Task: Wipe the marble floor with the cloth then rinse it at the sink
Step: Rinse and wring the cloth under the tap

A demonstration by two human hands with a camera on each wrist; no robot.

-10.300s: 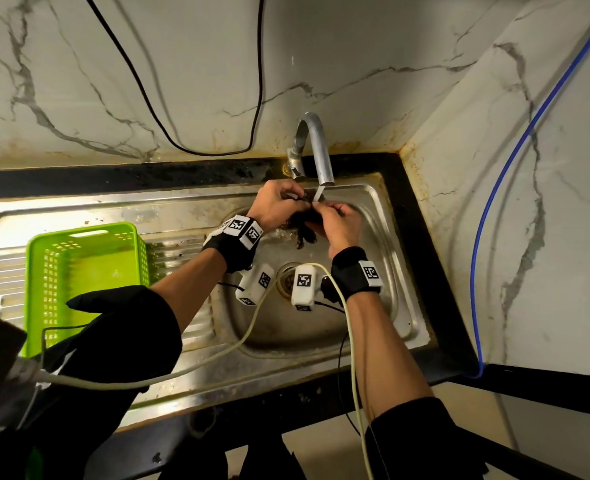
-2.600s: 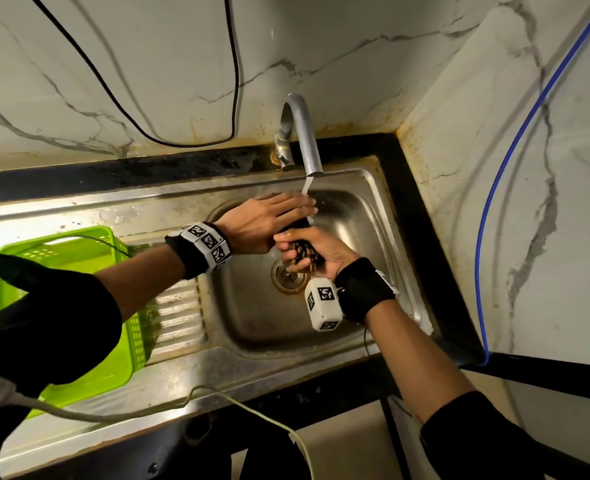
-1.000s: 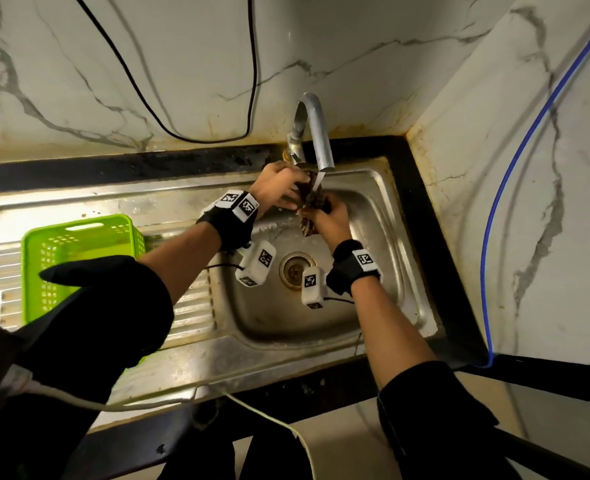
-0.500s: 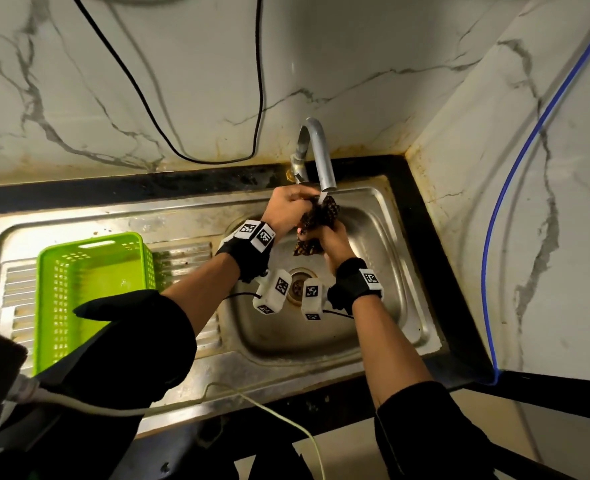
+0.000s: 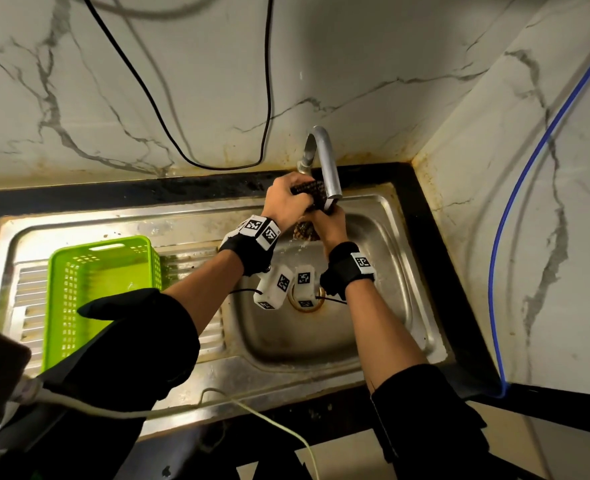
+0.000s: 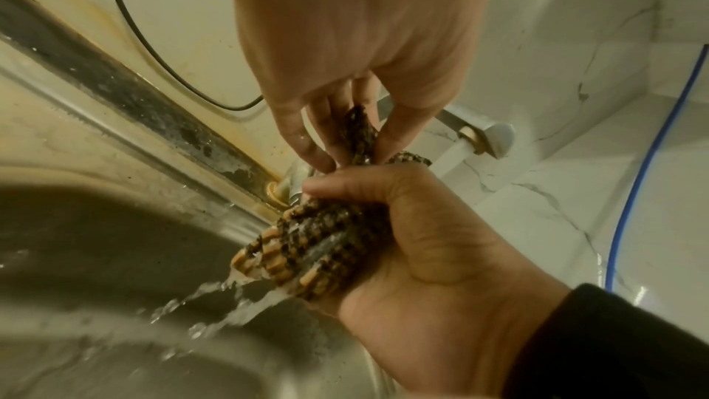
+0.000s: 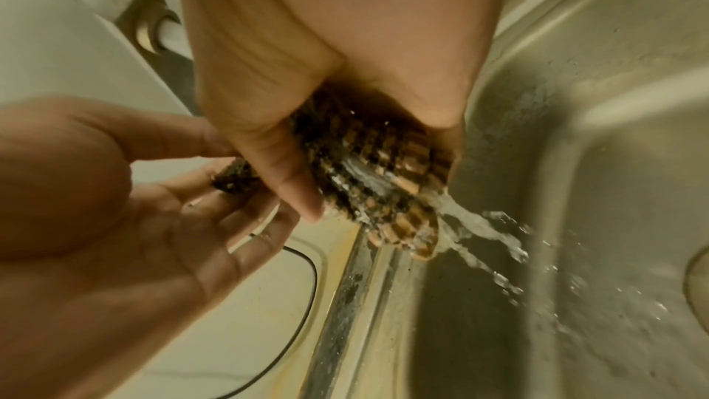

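Right hand (image 6: 429, 241): fist wrapped around the lower bunch of the cloth (image 6: 326, 238), thumb laid across the top of it, fingers curled fully round; the grip was tight, with water running out of the fold below.
Left hand (image 6: 345, 26): fingertips and thumb pinched the cloth's upper end, the rest of the fingers fairly straight, palm facing the wall.
Hands together: the left sat directly above the right, the two touching at the cloth, both raised just under the tap (image 5: 324, 161) mouth.
Cloth: a dark, brown-and-tan checked weave, wadded into a short roll between the two hands; its lower tan edge stuck out from the right fist. In the head view its top end (image 5: 309, 187) showed beside the spout, and a lower part hung between the wrists.
Water: streamed off the cloth's bottom edge and splashed into the sink (image 5: 383, 216) bowl.
Sink: stainless steel, set in a black counter in a corner of marble walls; the drain (image 5: 305, 303) lay below the wrists, partly hidden by the wrist cameras.
Basket (image 5: 103, 271): green plastic, standing on the ribbed drainboard, well left of the hands.
Black cable (image 5: 267, 98): hung in a loop on the back wall, behind the tap.
Blue cable (image 5: 515, 202): ran down the right wall.
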